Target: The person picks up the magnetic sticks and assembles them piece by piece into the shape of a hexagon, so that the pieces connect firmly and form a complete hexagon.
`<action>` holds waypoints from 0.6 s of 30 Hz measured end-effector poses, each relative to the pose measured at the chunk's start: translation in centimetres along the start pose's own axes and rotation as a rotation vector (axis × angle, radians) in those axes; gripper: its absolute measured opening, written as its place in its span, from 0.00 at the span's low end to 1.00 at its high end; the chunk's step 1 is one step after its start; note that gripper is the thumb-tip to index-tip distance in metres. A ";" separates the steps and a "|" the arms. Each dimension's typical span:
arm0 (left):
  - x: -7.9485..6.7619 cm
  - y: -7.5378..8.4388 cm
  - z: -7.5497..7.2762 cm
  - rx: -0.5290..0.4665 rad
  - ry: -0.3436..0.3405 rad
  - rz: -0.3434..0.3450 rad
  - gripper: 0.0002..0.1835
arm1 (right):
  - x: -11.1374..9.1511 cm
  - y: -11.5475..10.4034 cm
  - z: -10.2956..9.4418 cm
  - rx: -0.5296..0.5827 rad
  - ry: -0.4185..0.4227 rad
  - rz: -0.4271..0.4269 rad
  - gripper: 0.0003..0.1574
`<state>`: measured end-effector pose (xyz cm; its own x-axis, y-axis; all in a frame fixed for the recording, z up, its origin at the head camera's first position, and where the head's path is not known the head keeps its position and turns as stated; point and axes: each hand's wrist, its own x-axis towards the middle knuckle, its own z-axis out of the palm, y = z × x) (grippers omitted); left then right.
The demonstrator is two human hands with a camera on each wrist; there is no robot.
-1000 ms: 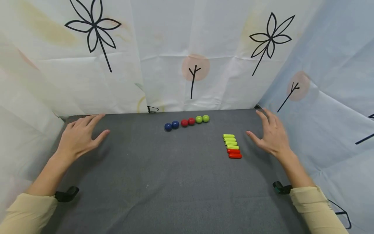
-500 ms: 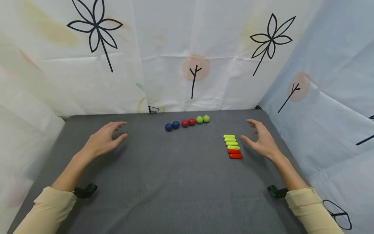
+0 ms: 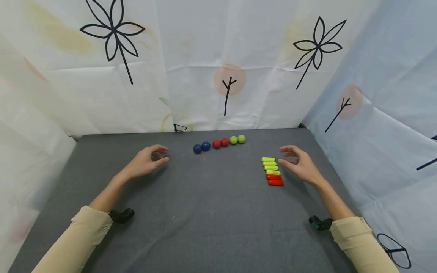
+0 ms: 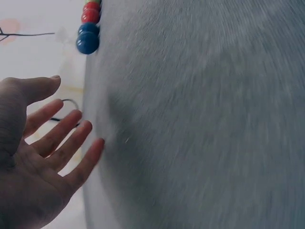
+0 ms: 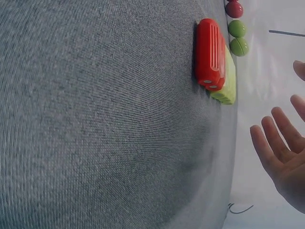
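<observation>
My left hand (image 3: 145, 163) hovers over the cloth left of the balls, fingers relaxed and holding nothing. In the left wrist view its palm and spread fingers (image 4: 62, 143) show below the balls. My right hand (image 3: 302, 167) is just right of a column of small plastic pieces, thumb near the yellow-green pieces (image 3: 271, 168). Two red pieces (image 3: 275, 182) end that column at the near side; up close, the red one (image 5: 210, 52) has ridges and two metallic dots on its end. Two blue balls (image 3: 201, 147), two red balls (image 3: 220, 143) and two green balls (image 3: 237, 139) form a row.
A grey cloth (image 3: 205, 220) covers the table. White printed curtains (image 3: 198, 87) stand behind it and along both sides, close to its edges. Each wrist wears a dark camera mount (image 3: 122, 216).
My left hand has moved right, toward the balls. My right hand has shifted left and slightly nearer, toward the plastic pieces. Fingers of both hands have curved a little more. Balls and pieces stay put.
</observation>
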<state>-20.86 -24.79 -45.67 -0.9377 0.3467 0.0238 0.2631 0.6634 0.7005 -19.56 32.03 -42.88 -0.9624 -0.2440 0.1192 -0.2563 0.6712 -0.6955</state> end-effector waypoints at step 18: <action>5.6 1.1 4.0 -0.394 -0.096 -0.112 0.28 | 0.5 0.9 0.2 0.060 -0.028 0.026 0.26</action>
<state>-24.92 -19.46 -47.65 -0.9253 0.3592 -0.1217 0.0361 0.4028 0.9146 -20.26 32.36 -43.64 -0.9655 -0.2474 0.0811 -0.2248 0.6347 -0.7393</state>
